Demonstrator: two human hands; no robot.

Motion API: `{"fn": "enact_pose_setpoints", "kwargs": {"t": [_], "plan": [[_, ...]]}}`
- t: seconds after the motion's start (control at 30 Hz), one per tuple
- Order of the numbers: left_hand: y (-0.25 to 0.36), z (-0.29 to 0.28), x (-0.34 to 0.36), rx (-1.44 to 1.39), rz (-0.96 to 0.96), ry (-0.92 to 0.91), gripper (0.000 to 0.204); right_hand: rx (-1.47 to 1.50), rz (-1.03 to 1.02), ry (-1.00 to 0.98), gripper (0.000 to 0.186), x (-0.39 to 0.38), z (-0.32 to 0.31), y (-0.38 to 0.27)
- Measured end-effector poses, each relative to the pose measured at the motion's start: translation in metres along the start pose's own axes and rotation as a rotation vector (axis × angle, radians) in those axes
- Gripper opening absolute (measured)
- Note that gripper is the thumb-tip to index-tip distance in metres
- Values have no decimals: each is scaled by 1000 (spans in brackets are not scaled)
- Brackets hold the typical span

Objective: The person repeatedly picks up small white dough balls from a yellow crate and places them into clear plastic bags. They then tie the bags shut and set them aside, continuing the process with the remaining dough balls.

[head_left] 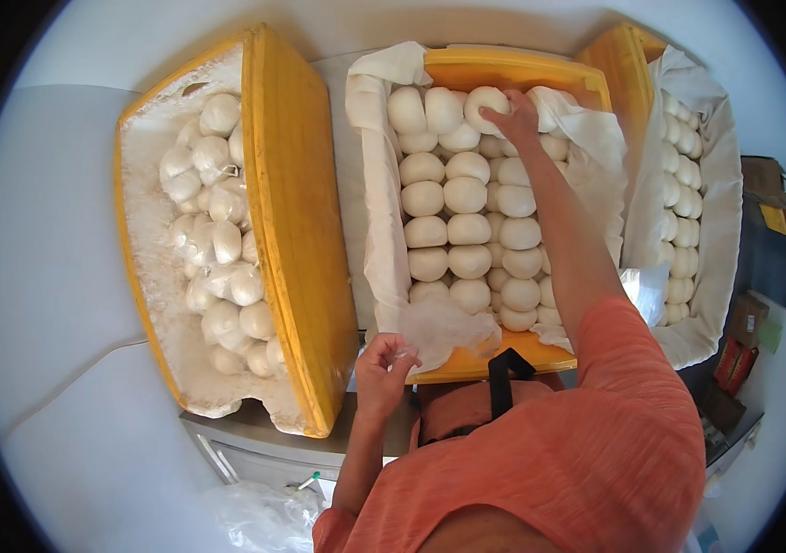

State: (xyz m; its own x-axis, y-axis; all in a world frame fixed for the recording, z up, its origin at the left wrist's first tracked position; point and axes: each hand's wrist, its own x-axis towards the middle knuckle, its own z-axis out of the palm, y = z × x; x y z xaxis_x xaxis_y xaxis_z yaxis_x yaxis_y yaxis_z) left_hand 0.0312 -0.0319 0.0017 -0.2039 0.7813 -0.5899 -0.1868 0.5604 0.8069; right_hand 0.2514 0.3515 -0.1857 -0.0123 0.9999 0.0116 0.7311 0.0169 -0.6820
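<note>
My right hand (516, 117) is closed on a round white bun (483, 104) in the back row of the middle yellow box (504, 69). This cloth-lined box holds rows of stacked white buns (467, 194). My left hand (384, 369) pinches a thin clear plastic bag (439, 332), which spreads over the near-left part of the box. To the left, a yellow foam box (292, 212) holds several bagged white buns (227, 240) piled loosely.
A third yellow box (633, 64) with cloth and rows of buns stands at the right. Beyond it are cardboard boxes (747, 318) and dark shelving. A metal counter edge (209, 433) and loose clear plastic (264, 507) show at the lower left.
</note>
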Motion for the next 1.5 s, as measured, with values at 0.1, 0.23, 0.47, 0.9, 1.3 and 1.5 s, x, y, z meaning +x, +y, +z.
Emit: {"fn": "enact_pose_setpoints", "kwargs": {"t": [0.1, 0.23, 0.47, 0.9, 1.3, 1.5], "plan": [[8, -2, 11, 33, 28, 10, 9, 878, 344, -26, 57, -5, -21, 2], [10, 5, 35, 149, 96, 153, 12, 1661, 534, -165, 57, -22, -75, -31], [-3, 17, 65, 305, 195, 270, 17, 1650, -7, -658, 70, -194, -125, -73], [-9, 80, -15, 161, 397, -42, 15, -125, -373, -1185, 43, -256, -79, -75], [27, 87, -24, -230, 200, -133, 32, -1271, -1274, -891, 13, -279, -239, -103], [68, 102, -71, -206, 427, -350, 40, -178, -1443, -209, 21, -253, -276, -139]]}}
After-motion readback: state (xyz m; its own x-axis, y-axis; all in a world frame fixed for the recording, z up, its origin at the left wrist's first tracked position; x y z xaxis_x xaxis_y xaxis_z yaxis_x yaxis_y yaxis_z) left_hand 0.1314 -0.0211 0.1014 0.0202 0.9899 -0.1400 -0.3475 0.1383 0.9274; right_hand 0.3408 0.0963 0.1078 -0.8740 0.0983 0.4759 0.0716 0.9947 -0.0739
